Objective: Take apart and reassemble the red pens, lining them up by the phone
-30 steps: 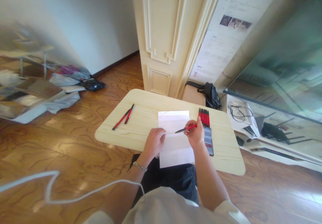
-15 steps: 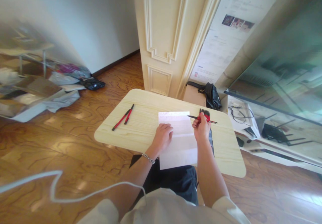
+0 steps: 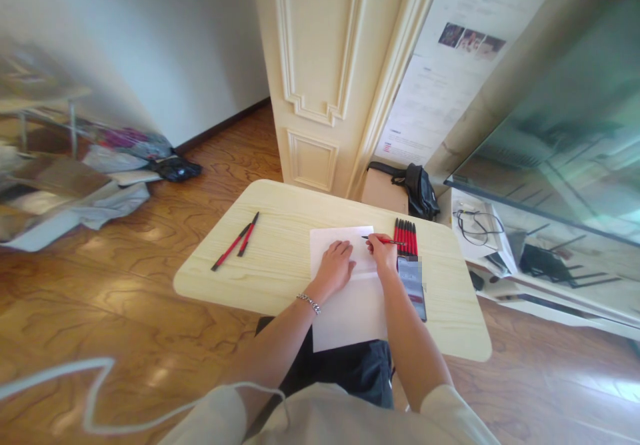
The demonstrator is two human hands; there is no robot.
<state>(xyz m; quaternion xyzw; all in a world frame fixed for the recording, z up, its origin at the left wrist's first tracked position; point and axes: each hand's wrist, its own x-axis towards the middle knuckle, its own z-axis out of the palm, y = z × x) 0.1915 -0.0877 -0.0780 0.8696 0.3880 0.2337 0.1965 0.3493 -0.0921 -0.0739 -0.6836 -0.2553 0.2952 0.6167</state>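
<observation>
A sheet of white paper (image 3: pixel 345 318) with fold creases lies on the small table, its near end hanging over the front edge. My left hand (image 3: pixel 337 265) rests flat on the paper, fingers stretched out. In my right hand (image 3: pixel 383 253) is a red and black pen (image 3: pixel 393 240), pinched between the fingers with its dark tip pointing left at the upper right of the sheet; whether it touches cannot be made out. Just right of that hand, several red and black pens (image 3: pixel 406 237) lie side by side. Below them is a phone (image 3: pixel 413 288), partly behind my forearm.
Two more red pens (image 3: pixel 233 245) lie crossed at the left of the wooden table (image 3: pixel 280 258). Beyond the table stand a cream door (image 3: pixel 315 98) and a black bag (image 3: pixel 417 188). A white cable (image 3: pixel 165 411) runs across at lower left.
My right hand has come down and left with the pen onto the paper, uncovering the row of pens and the phone. The left hand has moved slightly right and up the sheet.
</observation>
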